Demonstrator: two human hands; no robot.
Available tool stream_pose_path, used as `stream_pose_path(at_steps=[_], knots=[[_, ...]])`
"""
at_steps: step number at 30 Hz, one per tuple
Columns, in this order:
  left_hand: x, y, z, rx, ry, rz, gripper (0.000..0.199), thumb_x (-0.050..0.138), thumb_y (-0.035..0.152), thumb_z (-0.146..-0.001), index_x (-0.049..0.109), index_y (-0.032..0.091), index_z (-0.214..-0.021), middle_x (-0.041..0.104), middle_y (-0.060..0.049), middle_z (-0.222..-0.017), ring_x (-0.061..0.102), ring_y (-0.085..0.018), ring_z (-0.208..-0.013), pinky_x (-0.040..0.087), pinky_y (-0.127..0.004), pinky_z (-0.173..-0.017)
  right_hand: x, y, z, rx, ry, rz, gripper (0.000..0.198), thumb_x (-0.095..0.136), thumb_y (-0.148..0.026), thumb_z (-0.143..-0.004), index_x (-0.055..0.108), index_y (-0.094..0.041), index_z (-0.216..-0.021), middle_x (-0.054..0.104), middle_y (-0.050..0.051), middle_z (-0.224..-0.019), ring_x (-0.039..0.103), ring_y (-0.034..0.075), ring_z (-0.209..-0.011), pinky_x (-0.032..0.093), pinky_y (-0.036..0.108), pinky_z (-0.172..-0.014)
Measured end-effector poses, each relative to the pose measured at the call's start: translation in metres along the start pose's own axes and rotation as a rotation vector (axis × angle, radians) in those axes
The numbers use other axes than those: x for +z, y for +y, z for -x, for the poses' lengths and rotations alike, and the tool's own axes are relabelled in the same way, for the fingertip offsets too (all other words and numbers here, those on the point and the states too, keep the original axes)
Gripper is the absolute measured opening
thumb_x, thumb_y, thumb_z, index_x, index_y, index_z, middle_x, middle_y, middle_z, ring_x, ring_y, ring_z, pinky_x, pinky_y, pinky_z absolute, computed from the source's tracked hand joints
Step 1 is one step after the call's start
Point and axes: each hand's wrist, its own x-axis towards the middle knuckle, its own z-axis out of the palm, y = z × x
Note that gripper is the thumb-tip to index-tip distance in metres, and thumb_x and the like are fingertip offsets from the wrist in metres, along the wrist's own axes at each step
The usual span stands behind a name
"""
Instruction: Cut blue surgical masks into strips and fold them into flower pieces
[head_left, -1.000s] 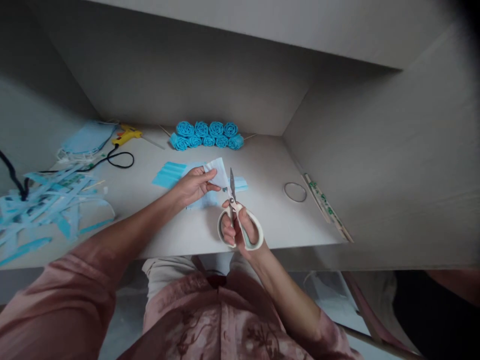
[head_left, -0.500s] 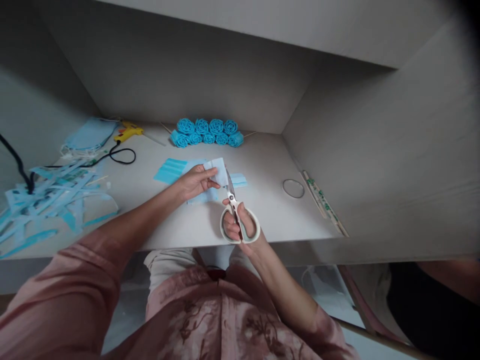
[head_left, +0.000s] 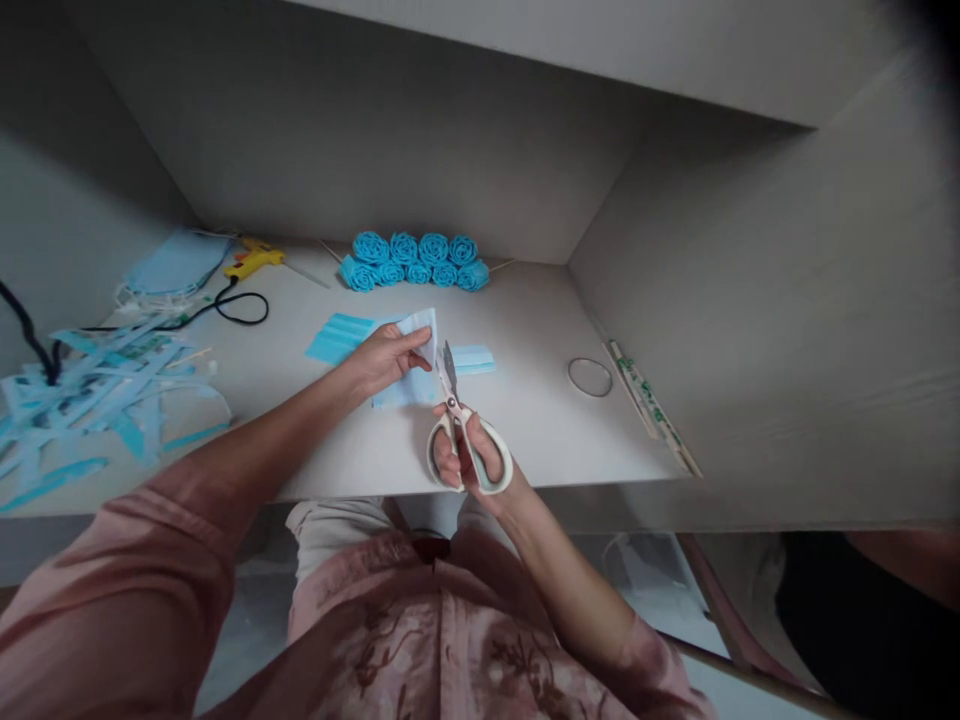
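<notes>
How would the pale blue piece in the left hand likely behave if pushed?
Probably floppy: the pale blue piece looks sheet-thin and slightly curved above the left hand. Likely light, since a pinch appears to hold it up. Its unsupported edge near the scissors might fold aside.

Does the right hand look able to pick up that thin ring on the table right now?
Probably yes: nothing seems to stand between the right hand and the thin ring, just tabletop. But the hand holds scissors, so it would likely need to put them down first.
</notes>
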Motion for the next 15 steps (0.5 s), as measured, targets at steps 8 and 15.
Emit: stream_pose_path(at_steps=[8, 15], knots=[[0.0002, -0.0005, 0.0024, -0.030, -0.052, -0.033, 0.038, 0.087, 0.036, -0.062, 0.070, 0.007, -0.080, 0.072, -0.006, -0.072, 0.067, -0.014, -0.060, 0.058, -0.023, -0.055, 0.0016, -0.0040, -0.0020, -0.021, 0.050, 0.023, 0.048, 0.065, -0.056, -0.084, 0.053, -0.024, -0.117, 0.054, -0.004, -0.068, 0.041, 0.007, -0.052, 0.036, 0.018, -0.043], [0.0046, -0.0018, 0.0058, -0.064, -0.089, -0.051, 0.039, 0.089, 0.035, -0.059, 0.068, 0.008, -0.080, 0.071, -0.005, -0.069, 0.067, -0.014, -0.061, 0.058, -0.022, -0.055, -0.0024, -0.0066, -0.0054, -0.025, 0.071, 0.062, 0.082, 0.069, -0.055, -0.081, 0.028, -0.029, -0.147, 0.056, -0.005, -0.069, 0.044, 0.008, -0.051, 0.037, 0.020, -0.044]])
